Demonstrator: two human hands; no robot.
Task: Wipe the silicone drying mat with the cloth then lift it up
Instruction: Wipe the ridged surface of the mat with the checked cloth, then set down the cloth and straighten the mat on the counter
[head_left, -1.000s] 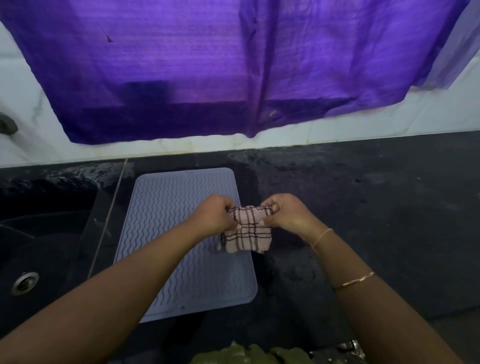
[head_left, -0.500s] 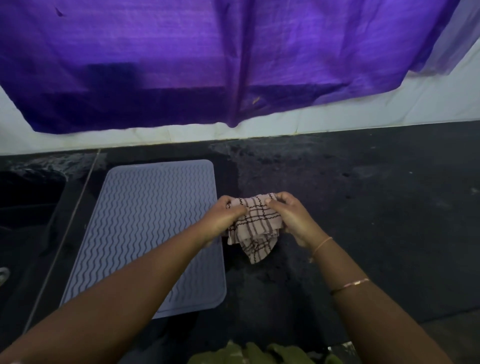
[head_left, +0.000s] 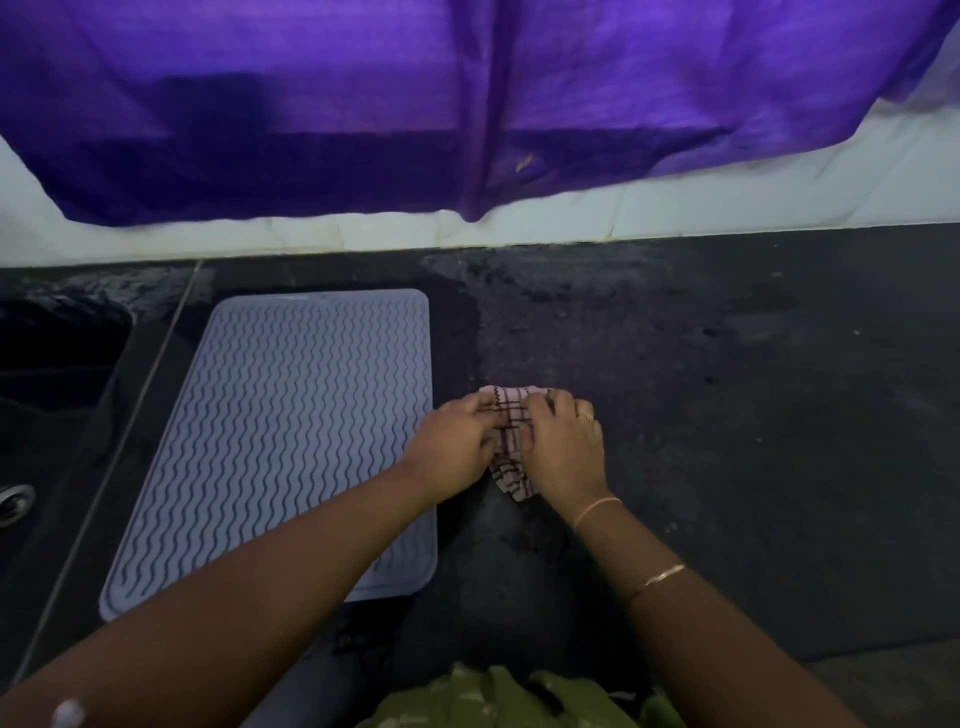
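Note:
A pale grey silicone drying mat (head_left: 291, 431) with wavy ridges lies flat on the dark countertop, left of centre. Just right of the mat's right edge, a pink checked cloth (head_left: 511, 415) is bunched on the counter. My left hand (head_left: 457, 447) and my right hand (head_left: 563, 441) both press down on the cloth and grip it, hiding most of it. My left forearm crosses the mat's near right corner.
A dark sink (head_left: 47, 395) with a metal drain (head_left: 13, 501) sits to the left of the mat. A purple sheet (head_left: 467, 93) hangs over the white wall behind. The dark countertop (head_left: 727, 415) stretches to the right, with wet patches.
Both hands carried the cloth from over the mat's right edge to the counter beside it and lowered it onto the surface. The view shifted right.

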